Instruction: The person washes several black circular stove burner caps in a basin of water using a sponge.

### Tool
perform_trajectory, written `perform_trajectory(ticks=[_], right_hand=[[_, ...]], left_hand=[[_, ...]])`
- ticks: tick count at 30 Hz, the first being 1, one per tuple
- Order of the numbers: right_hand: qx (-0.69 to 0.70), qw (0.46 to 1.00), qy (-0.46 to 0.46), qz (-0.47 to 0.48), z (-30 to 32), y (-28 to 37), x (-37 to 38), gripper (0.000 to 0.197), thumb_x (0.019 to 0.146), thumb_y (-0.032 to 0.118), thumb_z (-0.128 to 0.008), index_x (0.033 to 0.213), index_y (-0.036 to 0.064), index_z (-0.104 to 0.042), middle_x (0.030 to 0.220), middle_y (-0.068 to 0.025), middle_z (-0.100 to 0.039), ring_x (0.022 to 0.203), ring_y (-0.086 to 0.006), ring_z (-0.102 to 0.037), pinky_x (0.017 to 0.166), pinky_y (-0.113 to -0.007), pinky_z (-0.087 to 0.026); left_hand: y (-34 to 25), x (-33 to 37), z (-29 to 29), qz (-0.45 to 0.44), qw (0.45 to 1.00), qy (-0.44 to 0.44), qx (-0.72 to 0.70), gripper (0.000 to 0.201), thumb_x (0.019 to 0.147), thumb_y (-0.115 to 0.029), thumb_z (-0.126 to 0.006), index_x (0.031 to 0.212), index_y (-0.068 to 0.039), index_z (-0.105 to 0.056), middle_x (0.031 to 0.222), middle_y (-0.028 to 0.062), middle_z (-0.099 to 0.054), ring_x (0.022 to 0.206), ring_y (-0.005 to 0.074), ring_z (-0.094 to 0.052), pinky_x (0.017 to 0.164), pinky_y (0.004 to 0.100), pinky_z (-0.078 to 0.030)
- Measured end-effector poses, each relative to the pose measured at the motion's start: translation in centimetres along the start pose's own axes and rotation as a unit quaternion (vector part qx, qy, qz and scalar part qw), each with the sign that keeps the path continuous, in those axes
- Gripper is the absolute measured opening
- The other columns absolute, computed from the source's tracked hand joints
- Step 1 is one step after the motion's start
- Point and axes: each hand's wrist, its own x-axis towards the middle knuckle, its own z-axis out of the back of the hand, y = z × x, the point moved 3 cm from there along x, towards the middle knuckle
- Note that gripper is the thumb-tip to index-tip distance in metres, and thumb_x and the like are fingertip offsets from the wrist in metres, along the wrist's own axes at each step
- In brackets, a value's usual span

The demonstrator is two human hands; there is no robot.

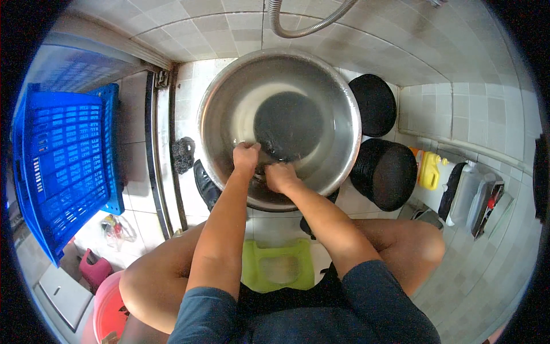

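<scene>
A wide, round metal basin [220, 103] stands in front of me with water in it. Inside it lies a dark, round, flat disc [289, 123], apparently under the water. My left hand [246, 156] is closed over the basin's near part, by the disc's lower left edge. Close beside it on the right, my right hand [281, 176] is curled with its fingers pointing left, just short of the disc's near edge. Something dark shows between the two hands, but what the fingers grip is hidden.
Right of the basin sit a black round item [372, 106] and a black round stack [385, 175]. Farther right are a yellow jug [429, 171] and clear plastic containers [467, 192]. A blue crate [69, 149] stands left, a green stool [303, 266] below. A metal hose [312, 28] hangs above.
</scene>
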Motion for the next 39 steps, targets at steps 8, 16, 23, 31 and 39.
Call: perform_trajectory(ticks=[8,16,23,31,39], right_hand=[[0.111,0.993,-0.026,0.036,5.2,-5.4,-0.4,0.019,0.086,0.016,-0.059,0.093,0.0015,-0.07,0.102,-0.0233,-0.07,0.098,-0.0418,-0.067,0.085,-0.049,-0.053],[-0.008,0.993,-0.085,0.078,-0.8,-2.1,-1.9,0.023,0.084,0.012,-0.06,0.102,0.001,-0.07,0.107,-0.025,-0.07,0.102,-0.044,-0.067,0.09,-0.052,-0.054],[0.207,0.961,-0.185,0.014,6.1,-7.9,-0.4,0.009,0.08,0.007,-0.061,0.078,0.0046,-0.069,0.083,-0.0197,-0.07,0.08,-0.0371,-0.069,0.074,-0.043,-0.055],[-0.026,0.997,-0.072,-0.024,5.7,-4.6,-3.4,0.038,0.079,0.021,-0.075,0.109,0.0027,-0.062,0.114,-0.0207,-0.064,0.106,-0.0382,-0.065,0.088,-0.047,-0.054],[0.088,0.989,-0.118,0.019,5.0,-6.1,-1.6,0.015,0.084,0.017,-0.071,0.089,0.0039,-0.066,0.106,-0.0233,-0.066,0.096,-0.0415,-0.063,0.083,-0.048,-0.052]], left_hand=[[-1.3,0.2,-2.8,-0.066,0.976,-0.081,0.19,0.032,0.075,-0.019,-0.079,0.098,0.003,-0.072,0.096,0.0246,-0.073,0.093,0.0384,-0.071,0.086,0.0435,-0.054],[-0.6,1.9,-2.1,-0.074,0.968,-0.071,0.231,0.027,0.075,-0.015,-0.074,0.093,0.004,-0.07,0.094,0.0259,-0.072,0.094,0.0413,-0.07,0.086,0.045,-0.055],[-0.7,0.6,-1.0,-0.109,0.981,-0.09,0.135,0.037,0.074,-0.014,-0.075,0.106,0.004,-0.066,0.1,0.0265,-0.072,0.099,0.0432,-0.069,0.089,0.0455,-0.054],[-1.4,-2.1,0.1,-0.009,0.999,0.013,0.044,0.041,0.081,-0.007,-0.069,0.117,0.01,-0.056,0.1,0.0216,-0.069,0.079,0.0326,-0.07,0.059,0.0437,-0.056],[1.6,-0.9,-0.5,0.043,0.996,0.032,-0.074,0.038,0.079,-0.002,-0.062,0.116,0.006,-0.06,0.093,0.0169,-0.066,0.078,0.0258,-0.063,0.069,0.0396,-0.051]])
